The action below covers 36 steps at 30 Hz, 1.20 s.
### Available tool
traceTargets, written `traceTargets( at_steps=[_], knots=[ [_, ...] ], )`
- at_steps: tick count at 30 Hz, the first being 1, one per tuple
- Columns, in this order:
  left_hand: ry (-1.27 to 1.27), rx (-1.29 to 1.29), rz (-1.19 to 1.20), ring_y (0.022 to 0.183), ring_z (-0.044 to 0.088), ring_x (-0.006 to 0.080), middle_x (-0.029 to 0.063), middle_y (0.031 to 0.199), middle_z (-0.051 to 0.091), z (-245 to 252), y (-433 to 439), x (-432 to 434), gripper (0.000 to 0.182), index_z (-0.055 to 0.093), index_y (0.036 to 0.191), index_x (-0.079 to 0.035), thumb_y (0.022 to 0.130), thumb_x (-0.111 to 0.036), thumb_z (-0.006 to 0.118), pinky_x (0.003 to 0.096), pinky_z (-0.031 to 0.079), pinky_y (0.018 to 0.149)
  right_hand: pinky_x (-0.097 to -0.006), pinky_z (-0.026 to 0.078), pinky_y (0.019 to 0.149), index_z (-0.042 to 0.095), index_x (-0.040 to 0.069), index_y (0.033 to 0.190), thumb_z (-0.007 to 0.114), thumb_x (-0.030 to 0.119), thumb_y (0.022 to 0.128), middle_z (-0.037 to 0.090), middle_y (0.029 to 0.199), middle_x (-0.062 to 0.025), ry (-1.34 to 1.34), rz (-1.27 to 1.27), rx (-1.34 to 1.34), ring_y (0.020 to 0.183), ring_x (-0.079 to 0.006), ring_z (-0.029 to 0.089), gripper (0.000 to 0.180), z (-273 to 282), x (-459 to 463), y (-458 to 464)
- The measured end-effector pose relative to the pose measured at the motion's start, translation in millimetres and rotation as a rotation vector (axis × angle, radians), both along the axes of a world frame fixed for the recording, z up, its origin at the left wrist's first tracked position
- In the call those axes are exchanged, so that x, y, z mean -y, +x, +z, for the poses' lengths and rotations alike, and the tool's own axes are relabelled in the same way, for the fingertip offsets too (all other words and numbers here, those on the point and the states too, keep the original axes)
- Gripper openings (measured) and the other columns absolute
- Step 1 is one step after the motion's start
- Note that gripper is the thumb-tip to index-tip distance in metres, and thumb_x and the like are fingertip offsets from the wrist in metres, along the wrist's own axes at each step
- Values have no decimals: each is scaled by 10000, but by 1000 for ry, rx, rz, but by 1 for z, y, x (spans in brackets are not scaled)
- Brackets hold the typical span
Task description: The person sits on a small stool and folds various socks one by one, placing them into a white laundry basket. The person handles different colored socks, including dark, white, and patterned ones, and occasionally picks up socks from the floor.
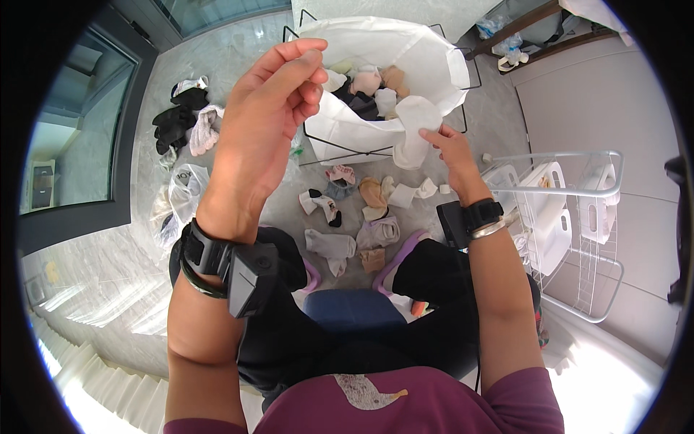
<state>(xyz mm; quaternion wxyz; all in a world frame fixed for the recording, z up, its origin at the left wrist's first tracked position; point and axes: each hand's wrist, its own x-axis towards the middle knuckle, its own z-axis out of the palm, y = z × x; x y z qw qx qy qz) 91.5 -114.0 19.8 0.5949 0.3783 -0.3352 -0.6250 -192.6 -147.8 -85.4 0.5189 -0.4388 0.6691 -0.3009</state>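
Observation:
In my right hand a white sock is pinched between thumb and fingers, hanging at the near rim of a white fabric laundry basket on a black wire frame. My left hand is raised over the basket's left side, its fingers curled and thumb close to them; whether anything small is between them cannot be told. Inside the basket lies a heap of socks, white, pink, tan and dark. On the floor between my feet are several more socks, among them grey ones, a tan one and a black-and-white pair.
Black socks and a fluffy light one lie on the floor at left, near a clear plastic bag. A white wire rack with white bins stands at right. A blue stool is between my legs; a glass door is at left.

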Motion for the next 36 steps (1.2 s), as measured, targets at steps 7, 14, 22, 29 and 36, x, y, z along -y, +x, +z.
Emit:
traceTargets(
  at_steps=[7, 14, 22, 29, 36],
  knots=[
    [52, 523, -475, 785, 576, 91, 18, 854, 638, -4, -15, -7, 350, 631, 1049, -32, 958, -344, 501, 209, 441, 747, -273, 518, 619, 574, 6, 1122, 617, 64, 827, 646, 956, -78, -204, -100, 547, 738, -148, 630, 304, 59, -7, 15],
    [128, 0, -435, 1033, 600, 163, 88, 1153, 618, -10, -45, -16, 457, 531, 1214, -15, 948, -386, 518, 294, 467, 879, -259, 549, 627, 498, 8, 1204, 632, 11, 828, 640, 992, -79, -249, 235, 788, 725, -135, 640, 399, 104, -46, 60],
    [67, -287, 9, 1046, 605, 185, 112, 1148, 623, -13, -19, -1, 325, 503, 1220, 14, 970, -193, 486, 306, 472, 901, -216, 407, 572, 640, 47, 872, 705, 165, 807, 633, 777, 13, 158, 504, 499, 662, -51, 545, 150, -29, -47, 7],
    [-6, -46, 125, 1071, 585, 192, 99, 1164, 608, 3, -15, -1, 363, 475, 1275, -26, 972, -225, 478, 333, 457, 923, -355, 502, 682, 704, 94, 918, 701, 181, 716, 659, 827, -116, 102, 567, -688, 779, -260, 640, 219, -220, -145, -56],
    [8, -222, 3, 971, 638, 221, 131, 1087, 642, 12, -20, 0, 341, 502, 1216, 11, 969, -224, 479, 351, 504, 882, -394, 498, 763, 694, 92, 862, 643, 142, 729, 630, 996, -137, -5, 529, -392, 867, -313, 617, 151, -264, -170, -7]
  ],
)
